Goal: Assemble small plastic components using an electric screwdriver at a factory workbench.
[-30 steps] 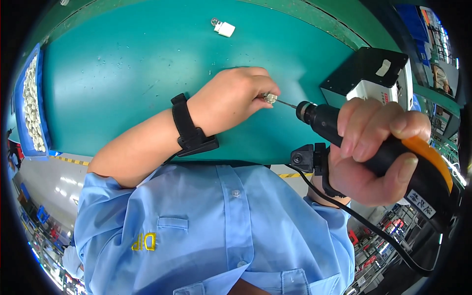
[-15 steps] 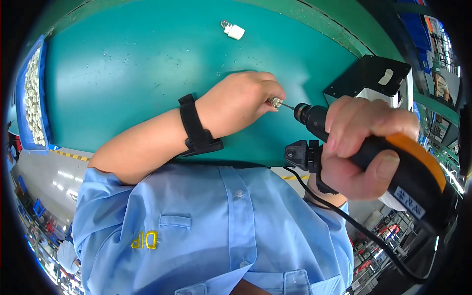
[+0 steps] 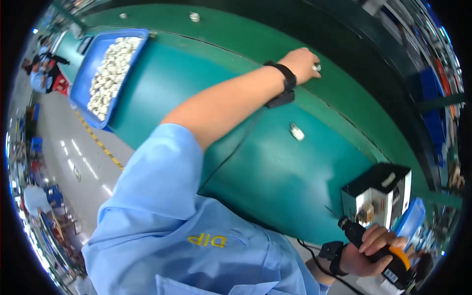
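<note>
My left hand (image 3: 301,65) is stretched out over the far green ledge beyond the mat. Its fingers close on a small white-and-metal part (image 3: 317,67), partly hidden by them. At the lower right, my right hand (image 3: 368,253) is wrapped around a black-and-orange electric screwdriver (image 3: 351,228). The thin bit points up and left, apart from any part. A loose white part with a metal end (image 3: 297,132) lies on the green mat (image 3: 265,167), nearer to me than my left hand.
A blue tray (image 3: 132,73) heaped with small white parts stands at the far left. Another white part (image 3: 194,17) rests on the far ledge. A black-and-white box (image 3: 381,179) stands at the right, beside a blue bin (image 3: 412,219). The screwdriver's cable hangs near my right wrist.
My left hand has moved away from the screwdriver's bit, out to the far ledge, with the small part. My right hand has lowered the screwdriver toward the lower right. The view has turned.
</note>
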A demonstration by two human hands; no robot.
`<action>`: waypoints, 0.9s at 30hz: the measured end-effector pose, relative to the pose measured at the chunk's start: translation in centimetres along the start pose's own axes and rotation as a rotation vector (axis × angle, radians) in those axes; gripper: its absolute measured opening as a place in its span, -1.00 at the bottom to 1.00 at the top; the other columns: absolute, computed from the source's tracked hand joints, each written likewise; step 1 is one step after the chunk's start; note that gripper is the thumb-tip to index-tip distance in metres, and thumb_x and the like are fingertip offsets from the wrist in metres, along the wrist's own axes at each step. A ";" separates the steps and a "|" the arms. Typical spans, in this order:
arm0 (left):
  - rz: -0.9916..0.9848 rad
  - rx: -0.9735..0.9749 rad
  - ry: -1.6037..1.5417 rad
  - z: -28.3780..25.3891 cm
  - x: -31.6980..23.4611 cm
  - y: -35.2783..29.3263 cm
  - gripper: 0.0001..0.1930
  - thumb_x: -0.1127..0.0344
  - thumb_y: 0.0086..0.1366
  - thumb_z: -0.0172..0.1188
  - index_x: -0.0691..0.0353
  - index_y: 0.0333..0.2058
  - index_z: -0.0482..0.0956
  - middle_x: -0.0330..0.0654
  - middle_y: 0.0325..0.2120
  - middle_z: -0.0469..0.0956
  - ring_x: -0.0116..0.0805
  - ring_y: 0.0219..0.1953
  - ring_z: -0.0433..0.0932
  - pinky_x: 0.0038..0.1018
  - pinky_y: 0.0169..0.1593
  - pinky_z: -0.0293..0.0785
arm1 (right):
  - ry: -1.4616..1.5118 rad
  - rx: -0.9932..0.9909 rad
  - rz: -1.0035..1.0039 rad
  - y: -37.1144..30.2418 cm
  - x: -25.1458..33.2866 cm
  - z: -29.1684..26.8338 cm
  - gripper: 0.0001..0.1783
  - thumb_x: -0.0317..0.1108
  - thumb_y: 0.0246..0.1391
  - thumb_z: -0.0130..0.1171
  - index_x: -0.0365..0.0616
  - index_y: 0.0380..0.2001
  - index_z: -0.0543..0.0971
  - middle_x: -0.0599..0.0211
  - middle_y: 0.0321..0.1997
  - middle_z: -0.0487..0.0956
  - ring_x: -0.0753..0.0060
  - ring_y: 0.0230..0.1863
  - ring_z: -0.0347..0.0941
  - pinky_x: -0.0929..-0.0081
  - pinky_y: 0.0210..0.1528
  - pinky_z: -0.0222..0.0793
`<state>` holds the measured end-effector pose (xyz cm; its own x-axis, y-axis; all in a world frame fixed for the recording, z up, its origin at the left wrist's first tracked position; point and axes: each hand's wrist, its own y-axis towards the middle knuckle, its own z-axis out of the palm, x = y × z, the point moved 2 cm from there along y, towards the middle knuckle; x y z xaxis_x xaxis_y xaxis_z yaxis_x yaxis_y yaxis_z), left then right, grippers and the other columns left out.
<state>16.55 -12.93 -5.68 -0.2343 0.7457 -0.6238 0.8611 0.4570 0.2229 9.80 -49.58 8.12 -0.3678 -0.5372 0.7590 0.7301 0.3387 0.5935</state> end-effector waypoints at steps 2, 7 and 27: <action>-0.016 -0.111 0.066 -2.1 1.2 0.4 -0.58 0.14 0.09 0.35 0.22 -0.11 0.56 0.06 -0.11 0.48 0.07 -0.09 0.52 -0.24 0.02 0.47 | -0.024 -0.020 0.005 -0.3 -0.4 -0.7 -0.70 -0.17 0.18 0.08 -0.14 -0.18 0.33 0.50 -0.69 0.29 0.67 -0.70 0.18 0.64 -0.53 0.05; -0.347 -0.881 0.416 -13.1 11.2 -0.5 -0.28 -0.02 -0.15 0.53 0.43 -0.15 0.46 0.06 -0.13 0.42 -0.03 -0.06 0.39 -0.24 -0.05 0.51 | -0.127 -0.092 0.039 -0.8 0.2 -3.1 -0.68 -0.20 0.18 0.09 -0.16 -0.14 0.33 0.49 -0.69 0.28 0.66 -0.69 0.17 0.64 -0.53 0.03; 0.133 0.534 -0.443 -0.3 -11.9 -16.9 -0.69 0.58 0.05 0.32 0.19 -0.21 0.53 -0.27 -0.40 0.58 -0.57 -0.46 0.48 -0.63 -0.42 0.38 | -0.198 -0.133 -0.147 0.6 5.2 -8.7 -0.57 -0.01 0.26 -0.05 -0.17 -0.07 0.37 0.44 -0.63 0.34 0.53 -0.68 0.24 0.48 -0.53 0.18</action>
<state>4.64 -29.41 -1.83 -0.0041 0.4596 -0.8881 0.9999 -0.0092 -0.0094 13.38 -58.92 10.11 -0.5712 -0.4075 0.7125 0.7248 0.1570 0.6708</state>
